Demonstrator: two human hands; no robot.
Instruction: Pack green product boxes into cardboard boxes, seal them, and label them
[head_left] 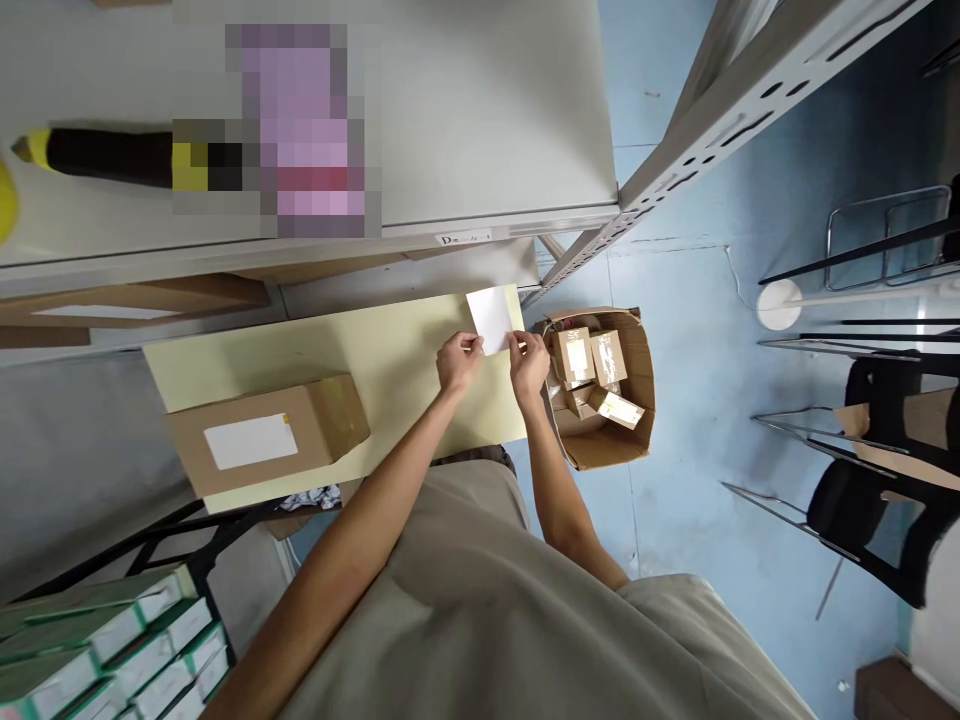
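Observation:
Between my two hands is a small white sheet of paper (491, 316), tilted over the right end of the pale yellow tabletop (405, 350). My left hand (457, 362) pinches its lower left corner between thumb and fingers. The lower right edge is pinched by my right hand (530, 366). Any print on the sheet is too faint to make out. At the table's left end lies a long cardboard box (307, 425) with a white label (251, 441) on top.
An open carton (641, 400) holding several small labelled boxes stands right of the table. A grey metal shelf (487, 110) with a black and yellow tool (109, 157) spans the far side. Green-and-white boxes (112, 640) are stacked lower left; black chairs (847, 505) stand at right.

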